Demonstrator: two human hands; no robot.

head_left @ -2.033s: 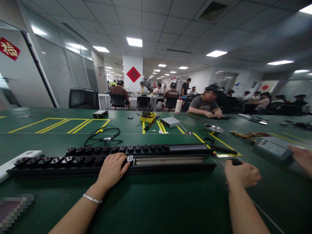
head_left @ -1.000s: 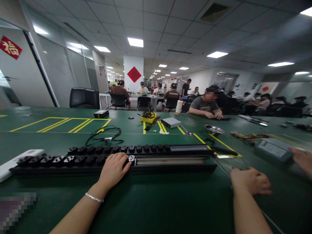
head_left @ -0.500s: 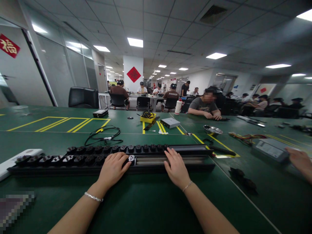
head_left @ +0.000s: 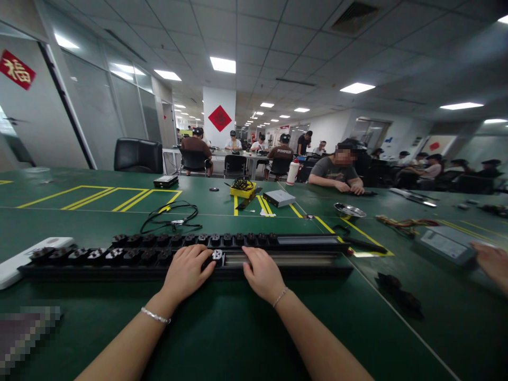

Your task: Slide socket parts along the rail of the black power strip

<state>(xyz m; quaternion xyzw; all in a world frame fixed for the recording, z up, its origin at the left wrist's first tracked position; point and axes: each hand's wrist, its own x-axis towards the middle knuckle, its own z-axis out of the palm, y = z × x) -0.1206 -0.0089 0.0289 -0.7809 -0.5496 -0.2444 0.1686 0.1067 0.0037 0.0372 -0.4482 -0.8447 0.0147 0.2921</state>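
Two long black rails lie across the table before me, a front rail (head_left: 309,272) and a rear rail (head_left: 309,239). Several black plug adapters (head_left: 133,256) with metal prongs facing up sit in a row along the left part of each. My left hand (head_left: 188,269) lies over the right end of the front row, fingers extended and thumb apart. By its fingertips is an adapter with a whitish face (head_left: 217,254). My right hand (head_left: 262,270) rests flat over the bare slot of the front rail, a short way right of that adapter, holding nothing visible.
A white device (head_left: 34,259) lies left of the rails. Behind them are a black cable (head_left: 170,214), a yellow box (head_left: 243,189), a grey box (head_left: 279,198) and a metal bowl (head_left: 349,210). Another person's hand (head_left: 492,264) is at a grey power supply (head_left: 444,243) on the right.
My right hand has slid left along the front rail, closer to my left hand. My left hand stays over the adapters. The view has shifted slightly.
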